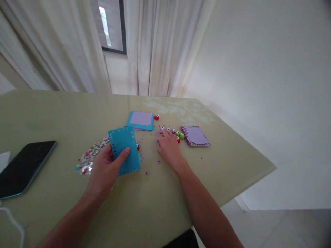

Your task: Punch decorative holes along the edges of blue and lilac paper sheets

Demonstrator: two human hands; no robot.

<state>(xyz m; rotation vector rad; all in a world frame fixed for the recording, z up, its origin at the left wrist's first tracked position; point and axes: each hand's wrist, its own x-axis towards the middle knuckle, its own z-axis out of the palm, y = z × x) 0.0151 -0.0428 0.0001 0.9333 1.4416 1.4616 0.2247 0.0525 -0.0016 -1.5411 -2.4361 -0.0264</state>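
My left hand grips a teal paper card with small holes punched along its edges, thumb on top, holding it tilted above the table. My right hand lies on the table with fingers reaching over a cluster of small craft punches, green, red and purple; whether it grips one I cannot tell. A lone red punch sits farther back beside a stack of teal and lilac paper.
A heap of coloured paper confetti lies left of the card, with bits scattered around. A second paper stack with lilac on top lies to the right. A dark phone rests at the left. The table edge drops off at right.
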